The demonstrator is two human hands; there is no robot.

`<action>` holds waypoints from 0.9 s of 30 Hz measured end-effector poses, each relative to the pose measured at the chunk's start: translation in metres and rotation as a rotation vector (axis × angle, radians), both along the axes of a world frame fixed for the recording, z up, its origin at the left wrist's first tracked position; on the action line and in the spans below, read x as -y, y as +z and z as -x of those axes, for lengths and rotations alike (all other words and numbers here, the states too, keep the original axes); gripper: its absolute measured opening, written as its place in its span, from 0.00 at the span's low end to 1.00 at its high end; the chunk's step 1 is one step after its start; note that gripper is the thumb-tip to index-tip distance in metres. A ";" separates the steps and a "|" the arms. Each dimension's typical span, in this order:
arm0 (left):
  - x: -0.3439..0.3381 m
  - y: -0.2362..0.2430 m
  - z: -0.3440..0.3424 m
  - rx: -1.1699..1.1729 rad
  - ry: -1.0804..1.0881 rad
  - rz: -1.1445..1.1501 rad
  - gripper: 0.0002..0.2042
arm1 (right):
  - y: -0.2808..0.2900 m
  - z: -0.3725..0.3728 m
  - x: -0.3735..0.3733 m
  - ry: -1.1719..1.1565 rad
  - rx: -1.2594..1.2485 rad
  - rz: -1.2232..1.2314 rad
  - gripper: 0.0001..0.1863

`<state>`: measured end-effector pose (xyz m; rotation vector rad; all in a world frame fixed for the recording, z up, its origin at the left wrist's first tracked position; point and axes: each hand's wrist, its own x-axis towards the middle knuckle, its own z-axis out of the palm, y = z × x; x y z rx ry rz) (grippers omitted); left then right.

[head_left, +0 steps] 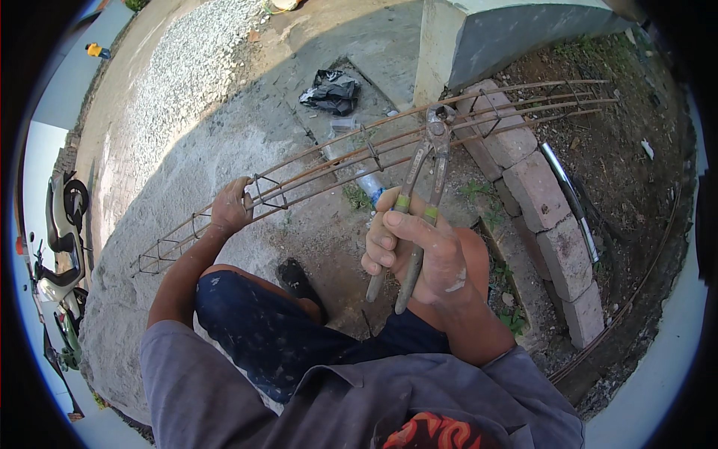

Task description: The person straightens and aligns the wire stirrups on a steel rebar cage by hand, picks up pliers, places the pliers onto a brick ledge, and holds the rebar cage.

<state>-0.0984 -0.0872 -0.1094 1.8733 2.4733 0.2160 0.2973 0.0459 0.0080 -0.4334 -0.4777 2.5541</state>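
Right hand [419, 251] grip closed around pincers [426, 161] biting rebar cage [359, 153].

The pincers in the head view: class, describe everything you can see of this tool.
The pincers are long, rusty-grey metal end-cutters with two thin handles, each banded in yellow-green. The right hand grips both handles, pointing the tool up and away. Its rounded head sits at a joint on the rebar cage, seemingly touching it. Whether the jaws are closed is unclear. The left hand holds the cage, not the tool.

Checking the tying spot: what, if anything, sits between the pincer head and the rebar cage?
Nothing visible. The pincers, held in the right hand, already have their head at the rebar cage; the left hand grips the cage farther left.
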 end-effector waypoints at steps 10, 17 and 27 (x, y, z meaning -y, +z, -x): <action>-0.003 0.000 -0.001 0.027 0.024 0.081 0.18 | -0.013 0.003 -0.011 0.055 0.031 0.032 0.10; -0.004 0.000 -0.007 -0.073 -0.016 0.029 0.17 | -0.017 0.007 -0.021 0.006 -0.037 0.130 0.06; 0.003 -0.011 -0.002 -0.063 0.012 -0.018 0.15 | -0.030 -0.006 -0.041 0.042 0.113 0.064 0.13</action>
